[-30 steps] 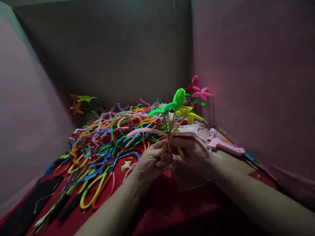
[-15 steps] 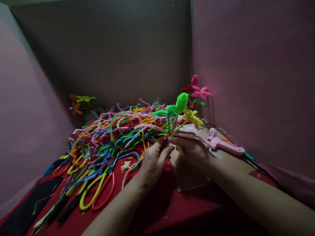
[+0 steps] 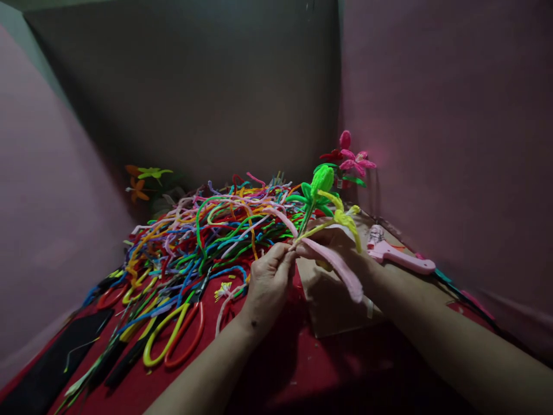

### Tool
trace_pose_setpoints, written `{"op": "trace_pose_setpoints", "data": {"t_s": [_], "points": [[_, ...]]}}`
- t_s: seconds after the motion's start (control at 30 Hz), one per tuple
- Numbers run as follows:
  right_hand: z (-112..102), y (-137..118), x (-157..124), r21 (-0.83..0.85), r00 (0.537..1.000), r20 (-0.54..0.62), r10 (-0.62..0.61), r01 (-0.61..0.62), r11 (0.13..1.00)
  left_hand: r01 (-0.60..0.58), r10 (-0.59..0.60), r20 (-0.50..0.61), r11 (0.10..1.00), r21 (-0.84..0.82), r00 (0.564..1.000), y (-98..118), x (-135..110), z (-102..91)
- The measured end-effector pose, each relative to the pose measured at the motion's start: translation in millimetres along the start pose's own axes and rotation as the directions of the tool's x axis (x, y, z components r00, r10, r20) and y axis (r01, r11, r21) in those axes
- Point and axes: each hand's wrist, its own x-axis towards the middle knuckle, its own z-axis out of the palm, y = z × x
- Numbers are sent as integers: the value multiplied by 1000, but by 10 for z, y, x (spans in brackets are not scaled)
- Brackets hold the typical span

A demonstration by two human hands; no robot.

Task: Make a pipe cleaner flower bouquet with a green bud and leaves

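Both hands meet around the stems of a pipe-cleaner flower bunch. My left hand (image 3: 273,274) pinches the stems low down, thumb against fingers. My right hand (image 3: 330,248) is closed on the same bunch just to the right, its fingers partly hidden. Fanning upward from the grip are a bright green bud (image 3: 322,180) with green leaves and a yellow flower (image 3: 345,218) leaning right. A pale pink fuzzy strip (image 3: 339,268) droops over my right hand, and another pink strip (image 3: 280,216) points up and left.
A heap of coloured pipe cleaners (image 3: 216,225) covers the back left. Scissors with yellow and red handles (image 3: 185,334) lie before it. At right, a pink glue gun (image 3: 401,257) rests on cardboard (image 3: 334,305). Pink flowers (image 3: 358,162) and orange flowers (image 3: 137,189) stand behind.
The bunch has turned in my hands: the yellow flower now leans nearer and lower. The right pink strip has swung down across my right hand. The view has shifted slightly.
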Motion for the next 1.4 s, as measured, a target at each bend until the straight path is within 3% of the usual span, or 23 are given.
{"op": "trace_pose_setpoints", "data": {"t_s": [0.13, 0.27, 0.33, 0.4, 0.5, 0.57, 0.63, 0.7, 0.87, 1.03, 1.13, 1.23, 1.33, 1.4], "points": [[-107, 50, -16, 101, 984, 111, 138, -149, 984, 157, -123, 137, 950, -268, 983, 35, 13, 16], [-64, 31, -47, 251, 958, 148, 246, -277, 928, 343, -186, 327, 772, -534, 927, 77, 13, 34], [6, -3, -64, 304, 953, 147, 265, -298, 905, 399, -174, 400, 699, -593, 900, 78, 18, 34], [72, -42, -78, 332, 967, 108, 231, -254, 908, 410, -143, 442, 688, -598, 885, 65, 32, 25], [118, -82, -90, 303, 989, 6, 147, -142, 943, 270, -98, 375, 856, -440, 922, 40, 54, 16], [117, -83, -96, 257, 995, -21, 100, -91, 962, 67, -35, 190, 984, -164, 981, 24, 50, 25], [111, -61, -102, 200, 998, -36, 60, -51, 978, -70, 69, 12, 989, 127, 998, 0, 29, 44], [114, -24, -110, 158, 999, -28, 34, -29, 987, -108, 123, -42, 960, 257, 992, -34, 5, 60], [133, 32, -123, 107, 997, 59, 59, -65, 992, -38, 39, -4, 990, 139, 999, -71, -18, 56], [44, -8, -110, -122, 996, 87, -3, 14, 992, 114, -106, 67, 984, -139, 992, 45, -17, 53], [-38, 11, -75, -126, 995, 90, 35, -23, 992, 244, -194, 166, 891, -382, 967, 88, -3, 60], [-83, 43, -35, -1, 979, 145, 142, -143, 990, 390, -216, 343, 702, -596, 914, 65, 12, 54], [-64, 39, -22, 163, 953, 212, 214, -250, 954, 538, -164, 546, 539, -648, 822, 11, 18, 24], [-31, 29, -29, 233, 946, 224, 235, -286, 929, 573, -103, 613, 502, -648, 784, -11, 25, -5]]}}
